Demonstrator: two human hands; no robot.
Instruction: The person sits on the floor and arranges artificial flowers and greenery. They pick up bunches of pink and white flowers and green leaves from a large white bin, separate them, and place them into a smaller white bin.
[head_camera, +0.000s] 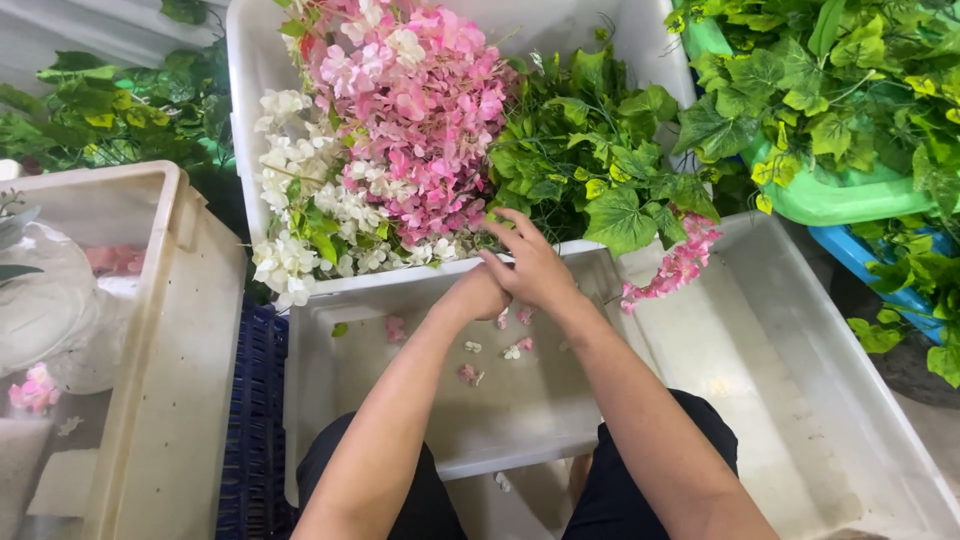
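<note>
Your right hand (535, 265) lies over the far rim of the near white tub (520, 420), fingers extended and close together, pointing left toward the stems at the base of the pink flower cluster (420, 110). Your left hand (478, 295) sits directly beneath it, mostly covered; you cannot tell from this view whether it is closed on a stem or not. Both hands meet at the near edge of the far white tub (250, 120), which holds the pink flower cluster at centre, a spray of white flowers (300, 215) on its left side, and green leafy vines (585, 165) on its right. A short pink sprig (675, 265) hangs from the vines, just right of your right wrist, over a larger white tub (800, 400). Loose petals (470, 370), pink and white, lie scattered on the floor of the near white tub below your hands. To the left stands a cream bin (170, 350) with a dark blue crate (255, 420) between it and the near tub. At far right, more leaves fill a green basin (850, 195).
</note>
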